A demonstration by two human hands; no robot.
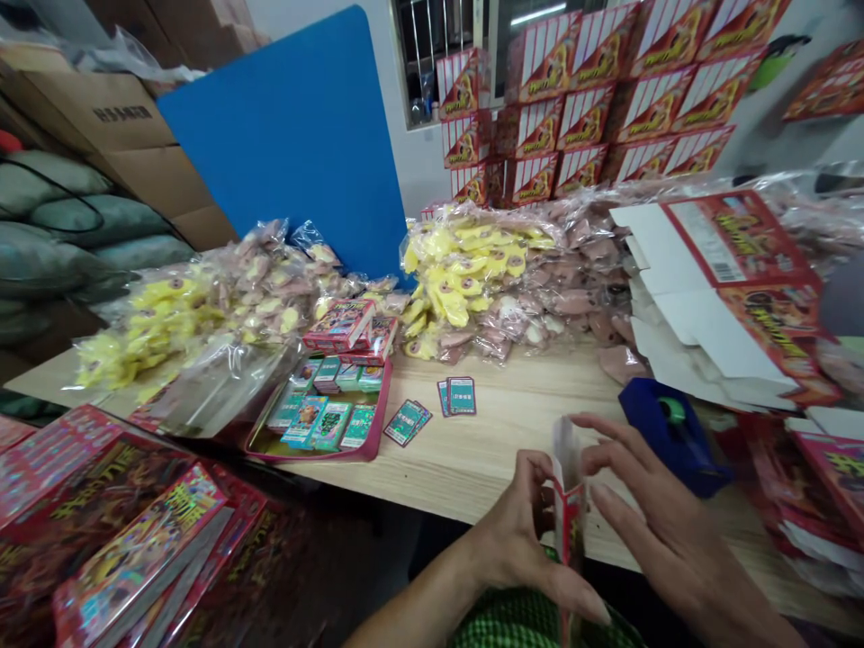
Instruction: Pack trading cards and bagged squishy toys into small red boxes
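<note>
My left hand (517, 526) grips a narrow red printed cardboard box (571, 526) near the table's front edge, thumb on the near side and fingers behind. Its white inner flap (565, 450) stands up at the top. My right hand (648, 504) is open just right of the box, fingers stretched out and fingertips close to the flap; whether they touch it I cannot tell. Beyond lie two small groups of teal cards, one group (462, 396) straight and one group (408, 422) slanted. A pink-rimmed tray (378, 423) holds several stacks of cards.
Red boxes (341, 324) lie behind the tray. Bagged yellow pieces (449, 288) and brownish bagged pieces heap along the back. A blue tape dispenser (648, 423) and a large opened carton (708, 333) are at the right. Red packages (141, 558) stack at the lower left; a blue board (290, 135) leans behind.
</note>
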